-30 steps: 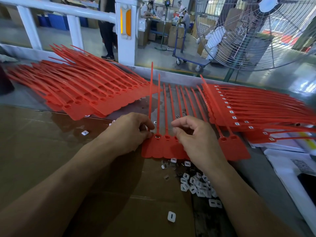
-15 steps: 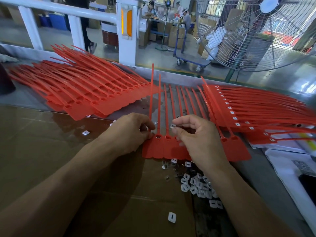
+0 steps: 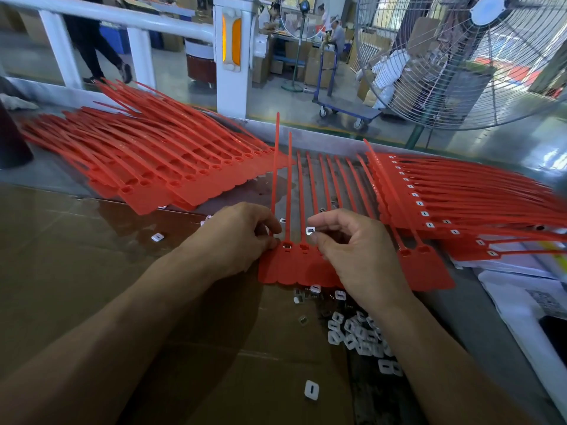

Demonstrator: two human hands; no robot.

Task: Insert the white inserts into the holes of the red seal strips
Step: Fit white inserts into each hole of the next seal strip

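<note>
A row of red seal strips (image 3: pixel 294 268) lies flat in front of me, tails pointing away. My left hand (image 3: pixel 236 237) presses on the leftmost strip's head, fingertips beside a hole that holds an insert (image 3: pixel 287 246). My right hand (image 3: pixel 352 250) pinches one white insert (image 3: pixel 310 230) between thumb and forefinger, just above the neighbouring strip's hole (image 3: pixel 304 247). A loose heap of white inserts (image 3: pixel 359 332) sits under my right wrist. One stray insert (image 3: pixel 311 389) lies nearer to me.
A fanned pile of red strips with empty holes (image 3: pixel 147 167) lies at the left. A pile with white inserts fitted (image 3: pixel 445 194) lies at the right, over white papers (image 3: pixel 521 302). A big floor fan (image 3: pixel 478 56) and a white railing (image 3: pixel 233 56) stand beyond the table.
My right hand has lifted from the strip heads and now holds a white insert at its fingertips above the row. The left hand has stayed in place.
</note>
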